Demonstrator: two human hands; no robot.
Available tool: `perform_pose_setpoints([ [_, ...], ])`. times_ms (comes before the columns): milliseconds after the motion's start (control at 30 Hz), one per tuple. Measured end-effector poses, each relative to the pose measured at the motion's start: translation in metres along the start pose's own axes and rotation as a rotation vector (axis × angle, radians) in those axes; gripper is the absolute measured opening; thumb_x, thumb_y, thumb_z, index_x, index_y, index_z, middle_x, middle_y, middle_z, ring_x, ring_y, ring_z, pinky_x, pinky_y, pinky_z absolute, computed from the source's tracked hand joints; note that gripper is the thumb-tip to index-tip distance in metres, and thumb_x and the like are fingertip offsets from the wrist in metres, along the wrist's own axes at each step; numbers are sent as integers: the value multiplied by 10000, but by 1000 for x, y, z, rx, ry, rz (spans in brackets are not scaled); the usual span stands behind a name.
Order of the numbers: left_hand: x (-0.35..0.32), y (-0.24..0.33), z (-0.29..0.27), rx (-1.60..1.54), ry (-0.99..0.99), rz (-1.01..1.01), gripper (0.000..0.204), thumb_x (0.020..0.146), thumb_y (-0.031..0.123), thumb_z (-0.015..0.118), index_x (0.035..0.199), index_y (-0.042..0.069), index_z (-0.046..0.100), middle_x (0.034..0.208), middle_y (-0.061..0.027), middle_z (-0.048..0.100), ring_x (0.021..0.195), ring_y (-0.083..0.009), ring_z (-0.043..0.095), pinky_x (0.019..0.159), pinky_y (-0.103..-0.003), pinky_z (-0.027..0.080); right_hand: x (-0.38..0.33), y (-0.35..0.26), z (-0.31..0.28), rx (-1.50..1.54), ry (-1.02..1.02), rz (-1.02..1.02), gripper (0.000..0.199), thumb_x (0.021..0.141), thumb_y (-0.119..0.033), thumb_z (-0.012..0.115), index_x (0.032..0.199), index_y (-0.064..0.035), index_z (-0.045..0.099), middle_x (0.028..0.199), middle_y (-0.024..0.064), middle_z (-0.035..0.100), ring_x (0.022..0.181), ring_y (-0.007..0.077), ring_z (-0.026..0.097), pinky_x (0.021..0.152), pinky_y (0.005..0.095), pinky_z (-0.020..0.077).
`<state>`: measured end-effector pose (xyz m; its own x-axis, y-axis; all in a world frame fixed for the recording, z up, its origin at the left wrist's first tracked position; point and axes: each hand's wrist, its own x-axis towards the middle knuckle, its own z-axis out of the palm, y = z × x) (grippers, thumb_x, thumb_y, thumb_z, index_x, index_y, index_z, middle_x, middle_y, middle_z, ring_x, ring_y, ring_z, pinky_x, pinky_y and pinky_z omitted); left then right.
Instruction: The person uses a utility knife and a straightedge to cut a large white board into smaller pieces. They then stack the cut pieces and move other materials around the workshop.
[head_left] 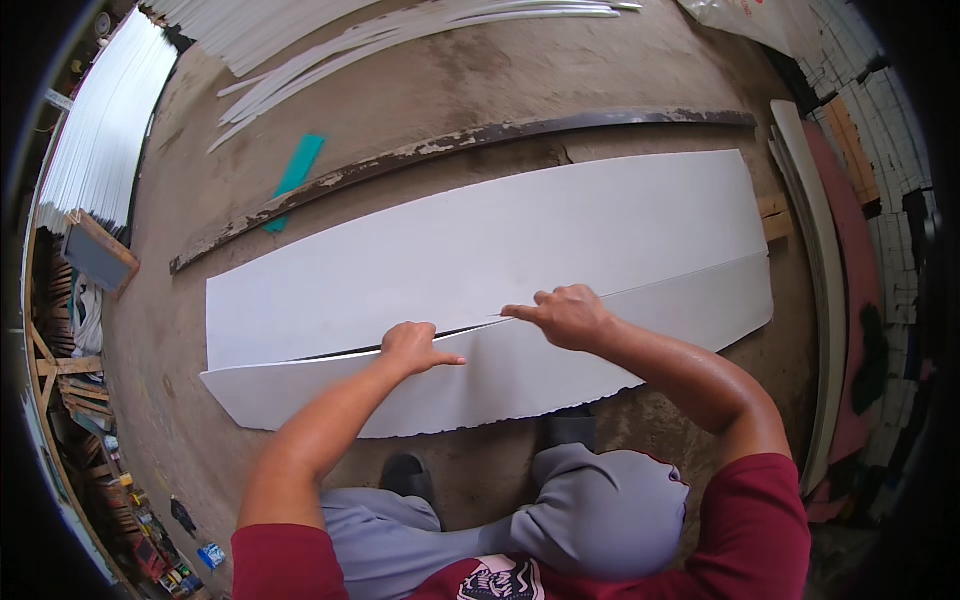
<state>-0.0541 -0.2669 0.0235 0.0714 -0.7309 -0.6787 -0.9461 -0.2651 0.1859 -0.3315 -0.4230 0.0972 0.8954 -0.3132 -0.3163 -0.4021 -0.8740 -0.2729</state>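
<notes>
A large white board (480,230) lies across the floor in front of me, with a lengthwise split. Left of my hands the split gapes as a dark slit; to the right it is only a thin line. The near strip (320,400) has a ragged front edge and is slightly raised at the gap. My left hand (410,348) is closed over that strip's edge, its thumb stretched to the right. My right hand (565,315) is closed at the point where the gap narrows. A thin pointed tip shows at its fingers; whatever it belongs to is hidden.
Beyond the board lies a long, worn dark bar (450,140) over a green strip (300,165). White strips (400,45) are spread farther back. Long panels (815,300) stand on the right, wood pieces (85,390) and clutter on the left. My shoes (408,475) are near the board's front edge.
</notes>
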Motion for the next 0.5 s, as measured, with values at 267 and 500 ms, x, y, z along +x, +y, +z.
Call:
perform_pose_setpoints([
  [267,-12,23,6,10,85,-74,857,704,870,744,949,49,732,873,-152,772,865,-320,776,724,-461,619,9,8,26,-17,6,-64,442,1020,-168,570,1413,-350,656,885,76,714,714,276,747,565,435,576],
  [500,-15,25,7,3,115,-98,863,689,880,742,922,50,734,831,-149,767,832,-324,773,706,-465,617,15,17,23,-64,-85,-84,275,1028,-197,553,1243,-235,720,903,104,750,802,303,777,623,455,608],
])
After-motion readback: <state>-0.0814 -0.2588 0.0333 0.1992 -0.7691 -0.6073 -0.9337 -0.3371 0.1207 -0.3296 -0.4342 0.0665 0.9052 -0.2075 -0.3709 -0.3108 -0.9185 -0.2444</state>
